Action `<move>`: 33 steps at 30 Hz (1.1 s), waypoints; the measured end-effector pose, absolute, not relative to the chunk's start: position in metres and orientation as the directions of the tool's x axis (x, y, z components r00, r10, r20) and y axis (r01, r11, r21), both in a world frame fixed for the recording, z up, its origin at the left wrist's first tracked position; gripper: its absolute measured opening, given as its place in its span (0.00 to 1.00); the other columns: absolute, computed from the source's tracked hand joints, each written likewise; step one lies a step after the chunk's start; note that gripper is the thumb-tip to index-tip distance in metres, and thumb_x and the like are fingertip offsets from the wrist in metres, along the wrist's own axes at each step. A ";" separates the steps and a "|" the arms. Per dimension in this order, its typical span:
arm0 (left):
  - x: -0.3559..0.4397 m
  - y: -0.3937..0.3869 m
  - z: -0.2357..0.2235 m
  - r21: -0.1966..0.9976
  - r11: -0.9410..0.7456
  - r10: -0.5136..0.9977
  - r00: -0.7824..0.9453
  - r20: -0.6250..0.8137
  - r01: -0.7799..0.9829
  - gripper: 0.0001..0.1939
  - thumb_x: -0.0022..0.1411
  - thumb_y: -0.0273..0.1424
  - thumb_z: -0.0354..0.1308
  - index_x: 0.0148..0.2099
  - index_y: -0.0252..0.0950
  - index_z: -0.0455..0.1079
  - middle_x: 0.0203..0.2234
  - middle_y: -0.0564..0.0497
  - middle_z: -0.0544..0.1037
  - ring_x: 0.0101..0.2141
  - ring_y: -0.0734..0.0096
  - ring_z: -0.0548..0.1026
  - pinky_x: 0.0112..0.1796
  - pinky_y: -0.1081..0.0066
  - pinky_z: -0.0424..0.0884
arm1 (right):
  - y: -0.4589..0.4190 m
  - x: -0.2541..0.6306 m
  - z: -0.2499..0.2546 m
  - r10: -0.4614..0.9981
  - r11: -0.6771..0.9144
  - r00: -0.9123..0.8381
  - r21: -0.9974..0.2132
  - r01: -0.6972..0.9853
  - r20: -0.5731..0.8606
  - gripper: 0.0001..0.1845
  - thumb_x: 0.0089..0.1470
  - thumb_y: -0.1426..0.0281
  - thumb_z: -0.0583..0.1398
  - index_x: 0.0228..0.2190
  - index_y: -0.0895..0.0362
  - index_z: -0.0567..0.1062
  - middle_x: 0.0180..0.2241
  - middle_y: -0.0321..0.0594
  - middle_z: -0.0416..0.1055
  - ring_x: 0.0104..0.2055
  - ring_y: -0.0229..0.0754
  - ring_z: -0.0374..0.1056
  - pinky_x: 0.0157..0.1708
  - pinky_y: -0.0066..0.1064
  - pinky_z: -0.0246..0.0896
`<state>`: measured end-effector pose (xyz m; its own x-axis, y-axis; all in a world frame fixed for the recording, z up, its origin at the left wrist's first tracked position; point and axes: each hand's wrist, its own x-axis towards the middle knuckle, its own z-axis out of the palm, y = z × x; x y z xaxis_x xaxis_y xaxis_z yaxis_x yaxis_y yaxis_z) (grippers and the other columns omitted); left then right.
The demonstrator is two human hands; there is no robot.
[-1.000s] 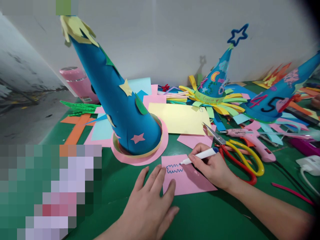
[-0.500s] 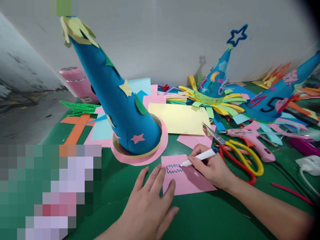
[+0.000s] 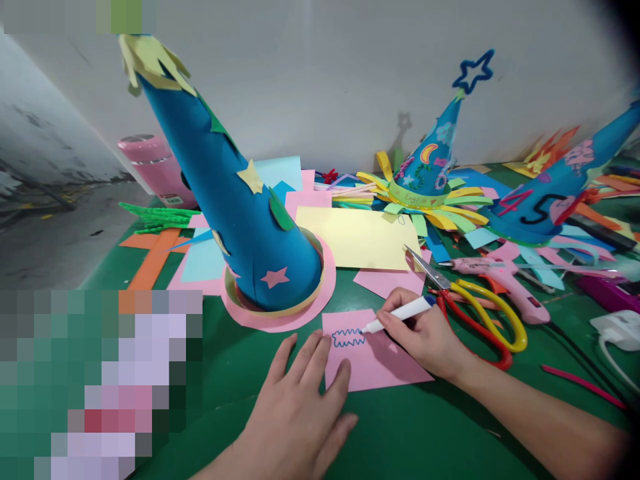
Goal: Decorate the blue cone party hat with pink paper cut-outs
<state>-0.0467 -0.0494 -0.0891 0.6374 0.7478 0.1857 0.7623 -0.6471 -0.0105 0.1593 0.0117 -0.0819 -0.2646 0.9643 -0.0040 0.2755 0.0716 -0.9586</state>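
Pinched in my right hand (image 3: 425, 333) is a white marker (image 3: 400, 315), its tip touching a sheet of pink paper (image 3: 380, 367). A wavy blue outline (image 3: 349, 338) is drawn near the upper left of that sheet. My left hand (image 3: 305, 393) lies flat with fingers spread, fingertips on the paper's left edge. Behind it a tall blue paper cone hat (image 3: 230, 200) leans to the left, trimmed with stars and a pink brim (image 3: 280, 323). Scissors (image 3: 465, 307) with red and yellow handles rest open just beyond my right hand.
A pink glue gun (image 3: 515, 287) and its cable lie at the right, near a white plug (image 3: 617, 330). Two more decorated cones (image 3: 430, 160) stand behind, among paper strips. Yellow paper (image 3: 360, 237), a pink bottle (image 3: 157, 170) and green pipe cleaners (image 3: 155, 217) sit farther back.
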 end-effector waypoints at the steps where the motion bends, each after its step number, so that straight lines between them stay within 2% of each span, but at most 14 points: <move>1: -0.047 -0.049 -0.089 -0.010 -0.647 0.748 0.637 0.185 0.763 0.20 0.59 0.42 0.44 0.51 0.42 0.62 0.48 0.40 0.67 0.51 0.51 0.60 0.47 0.50 0.52 | 0.012 0.160 -0.082 0.966 0.075 -0.260 -0.956 0.284 -0.002 0.09 0.52 0.67 0.55 0.24 0.56 0.62 0.14 0.28 0.59 0.15 0.32 0.56 0.14 0.24 0.47; 33: -0.047 -0.050 -0.089 -0.004 -0.650 0.746 0.638 0.193 0.760 0.20 0.59 0.41 0.45 0.50 0.41 0.63 0.48 0.41 0.67 0.51 0.51 0.60 0.48 0.51 0.52 | 0.011 0.160 -0.082 0.961 0.077 -0.277 -0.957 0.280 -0.003 0.09 0.52 0.66 0.54 0.23 0.56 0.61 0.13 0.28 0.59 0.15 0.33 0.57 0.14 0.24 0.48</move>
